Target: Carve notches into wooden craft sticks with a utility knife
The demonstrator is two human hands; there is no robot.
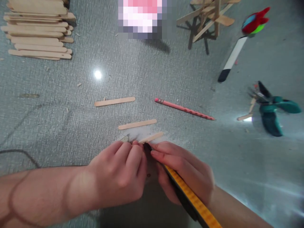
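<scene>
My left hand (123, 172) is curled with its fingertips pressed down on a short wooden craft stick (152, 137) on the grey floor. My right hand (182, 172) is closed around a yellow and black tool (192, 199) whose dark tip meets that stick right beside my left fingers. A small wooden triangle piece (125, 138) pokes out just above my left fingers. Two more craft sticks (137, 124) (115, 101) lie a little farther away.
A pile of craft sticks (38, 30) sits at the far left. A pink pencil (184, 109) lies to the right, green-handled cutters (270, 109) farther right. A stick structure (209, 17), a black and white pen with a red topper (239, 44) and a pink blurred object (142, 17) are at the back.
</scene>
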